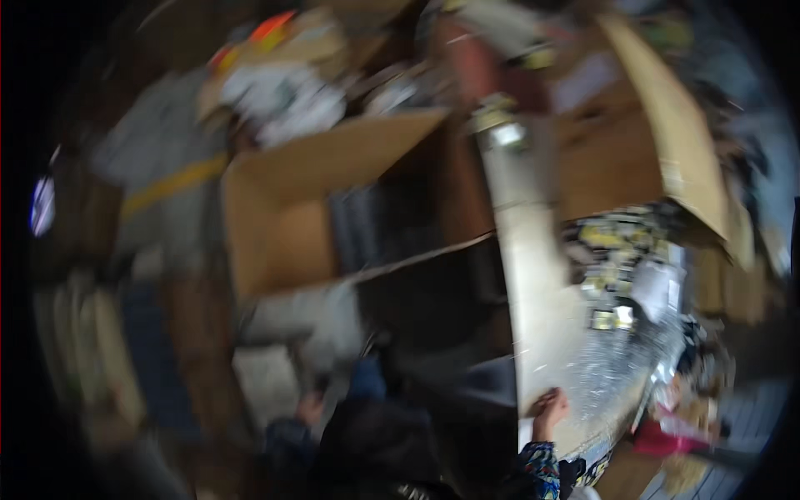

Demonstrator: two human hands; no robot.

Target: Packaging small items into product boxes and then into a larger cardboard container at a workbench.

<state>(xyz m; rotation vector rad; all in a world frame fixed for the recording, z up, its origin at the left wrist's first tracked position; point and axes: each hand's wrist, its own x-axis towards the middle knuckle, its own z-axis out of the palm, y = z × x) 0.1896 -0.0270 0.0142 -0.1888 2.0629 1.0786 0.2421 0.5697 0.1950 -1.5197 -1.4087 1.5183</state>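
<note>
My right hand (pixel 550 408) is over the near part of a pale worktop (pixel 533 283), by its left edge. Its fingers look curled in; whatever they might hold is hidden. Low on the left, away from the worktop, is my left hand (pixel 310 408), too smeared by motion for its fingers to be read. A greyish-white block-like thing (pixel 265 379) lies nearest to it. Clear plastic wrap (pixel 604 375) covers part of the worktop to the right of my right hand. Beyond the wrap sits a pile of small yellow-and-black pieces (pixel 612 250).
A large open cardboard box (pixel 275 225) stands left of the worktop, something dark inside it. Another carton (pixel 608 150) rises at the back right. White bags (pixel 283 96) are at the back left. A pink thing (pixel 662 437) lies at the lower right.
</note>
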